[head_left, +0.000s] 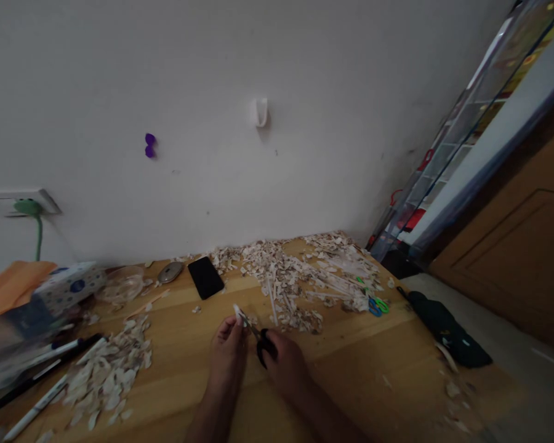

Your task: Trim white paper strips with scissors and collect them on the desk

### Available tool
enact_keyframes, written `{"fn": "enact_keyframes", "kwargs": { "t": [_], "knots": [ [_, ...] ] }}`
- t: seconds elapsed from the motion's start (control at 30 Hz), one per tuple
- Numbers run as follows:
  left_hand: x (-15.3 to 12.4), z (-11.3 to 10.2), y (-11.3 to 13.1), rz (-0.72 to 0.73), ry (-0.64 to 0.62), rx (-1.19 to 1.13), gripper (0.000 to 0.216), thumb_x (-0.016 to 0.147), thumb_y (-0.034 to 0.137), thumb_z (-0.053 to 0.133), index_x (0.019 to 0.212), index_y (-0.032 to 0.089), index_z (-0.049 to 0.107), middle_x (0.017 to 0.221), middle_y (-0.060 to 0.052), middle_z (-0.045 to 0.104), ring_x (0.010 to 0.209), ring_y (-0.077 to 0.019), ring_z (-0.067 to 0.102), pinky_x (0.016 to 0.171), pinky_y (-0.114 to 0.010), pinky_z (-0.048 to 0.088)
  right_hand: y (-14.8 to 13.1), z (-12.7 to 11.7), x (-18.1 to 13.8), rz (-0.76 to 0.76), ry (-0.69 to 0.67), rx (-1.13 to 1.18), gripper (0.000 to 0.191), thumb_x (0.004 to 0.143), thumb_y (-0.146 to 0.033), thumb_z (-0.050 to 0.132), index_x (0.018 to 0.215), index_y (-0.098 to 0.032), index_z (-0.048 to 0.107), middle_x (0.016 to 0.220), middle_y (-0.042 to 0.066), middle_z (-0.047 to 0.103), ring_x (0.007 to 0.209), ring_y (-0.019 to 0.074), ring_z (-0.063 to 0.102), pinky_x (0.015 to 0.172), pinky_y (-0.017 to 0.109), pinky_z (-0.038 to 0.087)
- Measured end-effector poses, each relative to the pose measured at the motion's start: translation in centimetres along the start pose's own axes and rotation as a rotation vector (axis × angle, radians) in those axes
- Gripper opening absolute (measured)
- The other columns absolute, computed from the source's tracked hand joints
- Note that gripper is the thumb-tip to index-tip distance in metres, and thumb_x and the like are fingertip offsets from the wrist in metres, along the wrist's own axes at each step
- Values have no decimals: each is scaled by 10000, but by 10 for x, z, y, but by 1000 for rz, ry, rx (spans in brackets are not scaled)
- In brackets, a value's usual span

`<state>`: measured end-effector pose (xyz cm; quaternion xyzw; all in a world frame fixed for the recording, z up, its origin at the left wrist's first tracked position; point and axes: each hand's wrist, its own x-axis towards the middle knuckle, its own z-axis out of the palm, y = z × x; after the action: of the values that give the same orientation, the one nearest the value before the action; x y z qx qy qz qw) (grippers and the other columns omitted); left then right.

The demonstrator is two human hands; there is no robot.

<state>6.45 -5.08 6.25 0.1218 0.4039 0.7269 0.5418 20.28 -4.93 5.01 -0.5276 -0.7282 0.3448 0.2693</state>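
My left hand point(228, 339) pinches a small whitish flake point(237, 310) between thumb and fingers, above the wooden table. My right hand point(284, 362) is closed round the black handles of a pair of scissors point(262, 346). The scissor blades point up and left and meet the flake at my left fingertips; whether they are cutting into it is too small to tell. Beyond the hands lies a broad heap of pale, thin scraps point(277, 271). Another pile of larger pale flakes point(111, 369) lies to the left of my left hand.
A black phone point(205, 277) and an oval, greyish object point(170, 272) lie near the wall. Blue and green scissor handles point(377, 306) show at the heap's right. A folded dark umbrella point(447, 329) rests at the right edge. Pens point(37, 406), a clear plastic container point(122, 284) and a tissue pack point(71, 286) are left.
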Motion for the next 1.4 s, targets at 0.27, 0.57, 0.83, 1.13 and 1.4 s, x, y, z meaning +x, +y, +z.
{"fn": "enact_keyframes", "kwargs": {
  "t": [0.27, 0.57, 0.83, 1.13, 1.4],
  "knots": [
    [4, -9, 2, 50, -22, 257, 395, 612, 462, 901, 785, 164, 709, 668, -1, 673, 570, -105, 579, 543, -204, 436, -2, -2, 0, -4, -5, -24, 201, 860, -194, 595, 1031, -222, 698, 999, 57, 741, 946, 216, 682, 837, 267, 465],
    [15, -23, 11, 61, -122, 418, 386, 607, 471, 892, 722, 163, 689, 593, -2, 637, 523, -115, 551, 508, -214, 416, 2, 0, 0, -34, 11, -25, 249, 831, -197, 618, 1065, -223, 700, 1052, 65, 738, 973, 223, 678, 869, 280, 473],
    [2, -7, 16, -141, -133, 76, 333, 583, 323, 941, 758, 147, 718, 673, 0, 667, 597, -84, 581, 595, -178, 481, 2, 1, 1, 7, -9, -91, 281, 851, -172, 596, 1112, -208, 692, 1091, 82, 735, 1019, 241, 675, 890, 296, 469],
    [4, -10, 12, -80, -113, 167, 390, 542, 395, 948, 709, 149, 694, 602, 8, 631, 545, -84, 537, 544, -189, 428, -2, -2, 1, -8, -7, -72, 213, 852, -191, 613, 1053, -214, 683, 1032, 61, 736, 955, 218, 677, 830, 266, 461],
    [12, -19, 26, 59, -174, 540, 420, 599, 533, 881, 671, 165, 692, 555, 0, 599, 521, -112, 498, 525, -219, 382, -1, -3, 1, 6, -28, -100, 229, 846, -165, 610, 1059, -213, 680, 1042, 62, 732, 968, 225, 669, 840, 277, 449]
  ]
}}
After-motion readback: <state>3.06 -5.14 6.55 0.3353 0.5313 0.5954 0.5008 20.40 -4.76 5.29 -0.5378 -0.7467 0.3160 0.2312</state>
